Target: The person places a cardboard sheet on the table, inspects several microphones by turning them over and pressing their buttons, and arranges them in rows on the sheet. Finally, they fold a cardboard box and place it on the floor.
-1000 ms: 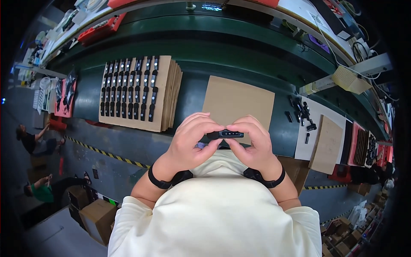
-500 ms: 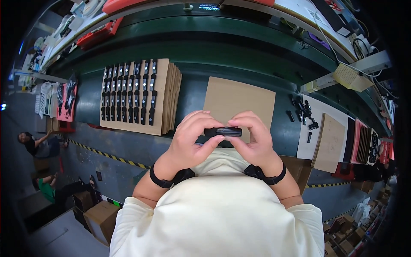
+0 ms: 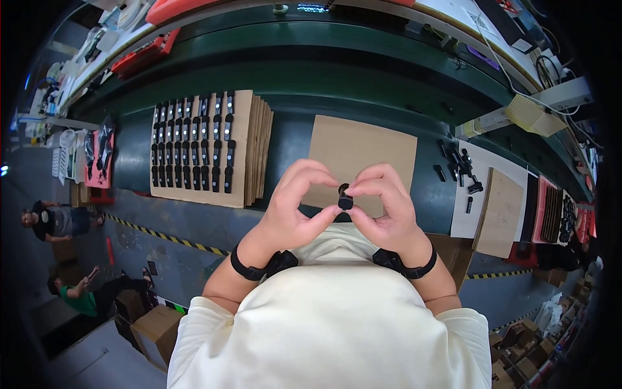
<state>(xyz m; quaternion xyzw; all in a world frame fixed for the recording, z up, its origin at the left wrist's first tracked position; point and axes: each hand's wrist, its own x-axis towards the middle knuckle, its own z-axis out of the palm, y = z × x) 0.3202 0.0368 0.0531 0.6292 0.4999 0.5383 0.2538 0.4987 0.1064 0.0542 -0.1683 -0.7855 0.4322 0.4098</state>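
Observation:
Between my two hands, in front of my chest, is a small black device (image 3: 345, 200), seen nearly end-on. My left hand (image 3: 295, 201) pinches its left side with thumb and forefinger. Thumb and fingers of my right hand (image 3: 387, 202) close on its right side. Beyond them a bare cardboard sheet (image 3: 363, 142) lies on the dark green bench. To the left, rows of similar black devices (image 3: 194, 142) stand on a stack of cardboard sheets (image 3: 243, 142). On the right, several loose black pieces (image 3: 463, 163) are scattered over a white sheet (image 3: 492, 152) and the bench beside it.
Another cardboard stack (image 3: 499, 214) lies at the right front. A metal post (image 3: 551, 100) with a yellow pad and cables rises at the back right. A shelf edge (image 3: 214, 29) with a red bin (image 3: 146, 52) runs along the back. Two people (image 3: 84, 295) sit far left.
The black device has turned from lying lengthwise across my fingers to pointing nearly end-on. My fingers have shifted around it. The people at far left have changed posture slightly.

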